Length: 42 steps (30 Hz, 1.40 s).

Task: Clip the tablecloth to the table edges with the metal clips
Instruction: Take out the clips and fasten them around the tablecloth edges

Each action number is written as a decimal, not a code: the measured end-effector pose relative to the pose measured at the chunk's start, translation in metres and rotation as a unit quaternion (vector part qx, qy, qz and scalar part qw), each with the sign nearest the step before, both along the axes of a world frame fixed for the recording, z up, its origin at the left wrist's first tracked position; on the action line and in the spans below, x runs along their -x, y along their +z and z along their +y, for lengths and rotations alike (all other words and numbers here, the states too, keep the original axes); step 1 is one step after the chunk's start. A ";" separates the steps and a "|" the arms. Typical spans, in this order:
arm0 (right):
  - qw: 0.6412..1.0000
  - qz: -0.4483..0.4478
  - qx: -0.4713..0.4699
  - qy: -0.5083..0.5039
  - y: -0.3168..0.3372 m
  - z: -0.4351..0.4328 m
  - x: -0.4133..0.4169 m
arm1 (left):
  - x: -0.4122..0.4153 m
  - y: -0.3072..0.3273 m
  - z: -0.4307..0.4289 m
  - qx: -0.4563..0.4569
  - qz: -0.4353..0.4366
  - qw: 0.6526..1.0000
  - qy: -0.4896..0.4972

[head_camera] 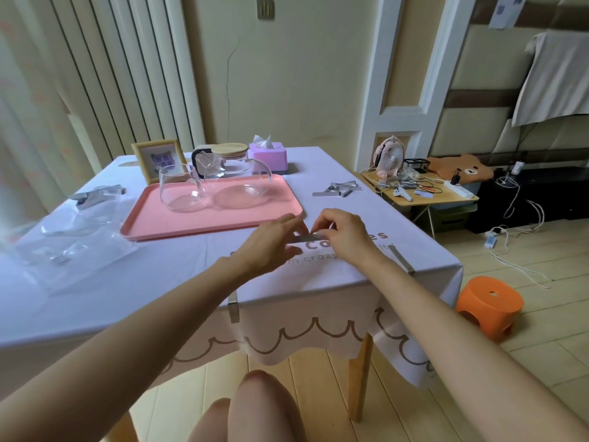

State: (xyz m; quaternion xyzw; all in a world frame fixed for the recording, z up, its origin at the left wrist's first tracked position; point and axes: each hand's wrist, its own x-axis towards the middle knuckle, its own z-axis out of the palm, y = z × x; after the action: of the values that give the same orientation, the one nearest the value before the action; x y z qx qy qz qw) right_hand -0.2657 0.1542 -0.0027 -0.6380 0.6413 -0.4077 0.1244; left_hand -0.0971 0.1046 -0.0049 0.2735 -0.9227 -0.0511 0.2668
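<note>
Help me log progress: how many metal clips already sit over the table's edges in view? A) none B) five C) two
C: the near clip sits over the front edge, the side clip over the right edge; the held clip is pinched between left hand and right hand.

Metal clip (306,238) mostly hidden under fingers (323,231); tablecloth print (318,257) partly covered.

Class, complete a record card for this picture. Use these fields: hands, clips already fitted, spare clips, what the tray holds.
Hands: left hand and right hand together pinch the held clip above the tablecloth
Fitted: near-edge clip; right-edge clip
Spare: loose clips, right of the pink tray
Tray holds: glass cup; glass teapot
</note>
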 end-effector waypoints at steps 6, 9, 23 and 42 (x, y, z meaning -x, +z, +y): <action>0.945 -0.276 -0.027 0.171 0.017 0.006 -0.047 | -0.057 0.022 0.000 -0.030 0.119 0.991 0.058; 0.936 -0.293 -0.030 0.194 0.013 0.003 -0.076 | -0.093 0.030 -0.001 -0.195 0.188 0.962 0.037; 0.918 -0.252 0.080 0.296 -0.016 -0.006 -0.259 | -0.246 0.007 0.018 -0.089 0.215 0.956 0.181; 0.908 -0.258 0.152 0.292 -0.085 0.027 -0.420 | -0.364 -0.024 0.092 -0.168 0.315 0.836 0.417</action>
State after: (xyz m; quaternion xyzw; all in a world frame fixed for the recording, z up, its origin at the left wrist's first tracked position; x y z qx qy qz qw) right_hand 0.1545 0.1812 -0.0880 -0.6804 0.3025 -0.5960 0.3007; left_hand 0.2666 0.1963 -0.0285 0.6423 -0.5643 -0.1724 0.4891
